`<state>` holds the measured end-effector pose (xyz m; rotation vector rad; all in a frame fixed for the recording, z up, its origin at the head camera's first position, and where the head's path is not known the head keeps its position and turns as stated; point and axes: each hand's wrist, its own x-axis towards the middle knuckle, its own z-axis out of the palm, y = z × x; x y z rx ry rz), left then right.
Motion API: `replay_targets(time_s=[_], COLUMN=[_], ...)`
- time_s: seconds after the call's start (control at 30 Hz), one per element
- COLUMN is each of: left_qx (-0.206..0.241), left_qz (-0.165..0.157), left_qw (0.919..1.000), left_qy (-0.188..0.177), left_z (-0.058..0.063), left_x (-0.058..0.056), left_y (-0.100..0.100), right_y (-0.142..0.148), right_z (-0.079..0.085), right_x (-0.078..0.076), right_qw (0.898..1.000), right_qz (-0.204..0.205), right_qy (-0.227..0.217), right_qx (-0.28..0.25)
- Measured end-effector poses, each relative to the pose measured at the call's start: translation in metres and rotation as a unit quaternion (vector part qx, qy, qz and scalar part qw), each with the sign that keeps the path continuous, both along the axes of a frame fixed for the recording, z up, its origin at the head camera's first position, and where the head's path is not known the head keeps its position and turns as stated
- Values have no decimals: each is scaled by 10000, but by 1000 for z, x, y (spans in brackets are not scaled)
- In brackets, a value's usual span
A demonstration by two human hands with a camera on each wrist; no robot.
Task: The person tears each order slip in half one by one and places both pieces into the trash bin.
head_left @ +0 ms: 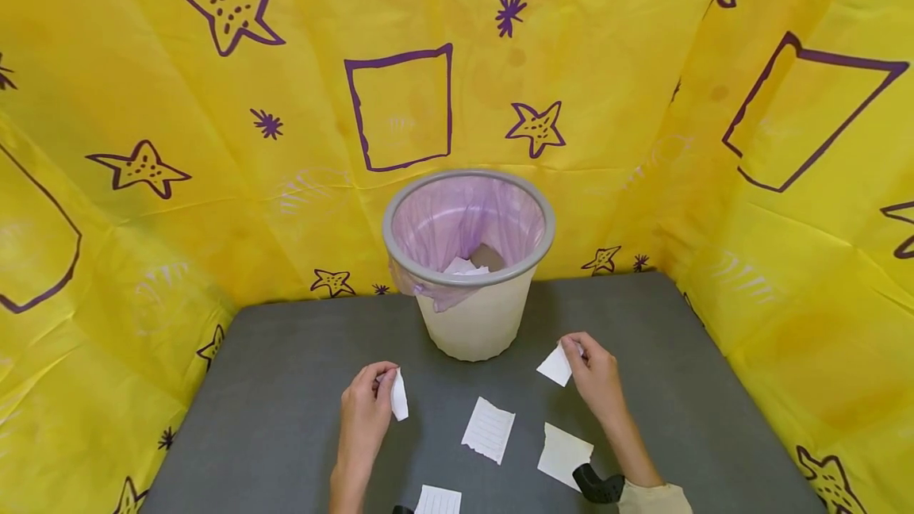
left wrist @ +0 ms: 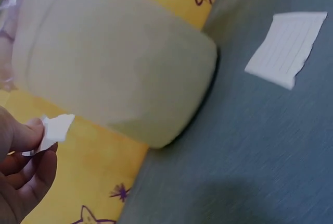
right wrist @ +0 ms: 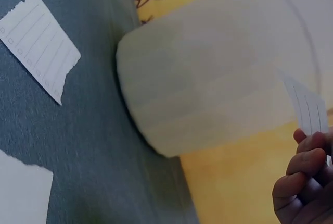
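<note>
My left hand (head_left: 367, 407) pinches a small torn piece of white paper (head_left: 399, 395) between thumb and fingers, left of the bin's base. On the other side, my right hand (head_left: 594, 371) pinches another torn paper piece (head_left: 554, 367), which shows ruled lines in the right wrist view. Between and behind the hands stands a cream waste bin (head_left: 471, 327) with a grey rim and a purple liner. White paper scraps (head_left: 460, 266) and a brownish piece (head_left: 489, 257) lie inside it. A lined torn paper (head_left: 489, 430) rests on the table between my hands.
A blank-looking paper piece (head_left: 564, 454) lies under my right forearm, partly covered by a black wrist device (head_left: 597, 485). One more lined piece (head_left: 439, 500) is cut off at the near edge. Yellow patterned cloth (head_left: 307, 101) encloses the dark grey table (head_left: 286, 387) at the back and sides.
</note>
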<state>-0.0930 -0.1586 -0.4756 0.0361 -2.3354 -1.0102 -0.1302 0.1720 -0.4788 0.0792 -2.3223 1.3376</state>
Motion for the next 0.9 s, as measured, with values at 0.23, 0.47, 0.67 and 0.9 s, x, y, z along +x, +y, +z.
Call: replay_targets(time_s=[0.23, 0.47, 0.67, 0.9], left_qx=[-45, 95, 231, 379], left_qz=[197, 204, 57, -126], left_qw=[9996, 9979, 9975, 9985], left_qy=[-187, -612, -671, -377], left_z=[14, 18, 34, 88], left_x=[-13, -15, -26, -41], left_y=[-28, -37, -34, -40], right_y=[17, 20, 21, 27], right_z=[1, 5, 19, 71], right_x=[-10, -13, -24, -38], right_qw=[9998, 9990, 9981, 9963], right_qz=[-54, 29, 357, 653], right_qy=[-169, -409, -458, -540], right_qx=[17, 167, 188, 117])
